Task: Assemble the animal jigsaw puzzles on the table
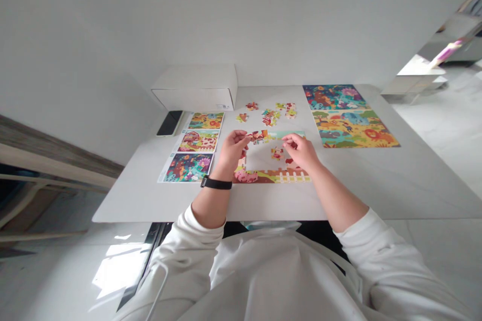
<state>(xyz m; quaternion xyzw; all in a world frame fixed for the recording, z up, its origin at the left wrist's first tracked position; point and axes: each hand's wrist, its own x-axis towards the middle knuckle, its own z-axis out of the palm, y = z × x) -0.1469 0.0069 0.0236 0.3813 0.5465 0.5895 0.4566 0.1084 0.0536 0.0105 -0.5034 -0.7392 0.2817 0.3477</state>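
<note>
My left hand (pixel 234 149), with a black band on the wrist, is closed in a pinch over the left side of a partly assembled farm jigsaw puzzle (pixel 293 176). At its fingertips is a puzzle piece (pixel 258 136) with a reddish-brown figure. Over the right side of the puzzle, my right hand (pixel 302 150) has thumb and forefinger drawn close together; whatever is between them, if anything, is too small to make out. Just below those fingertips a puzzle piece (pixel 277 153) shows against the pale middle of the puzzle. My left hand hides part of the puzzle's left edge.
Several loose puzzle pieces (pixel 270 117) lie beyond the puzzle. Left of it are a picture sheet (pixel 199 141) and a phone (pixel 169 123). A white box (pixel 194 88) stands at the back left. Two finished-looking pictures (pixel 354 128) lie on the right of the white table (pixel 410 180).
</note>
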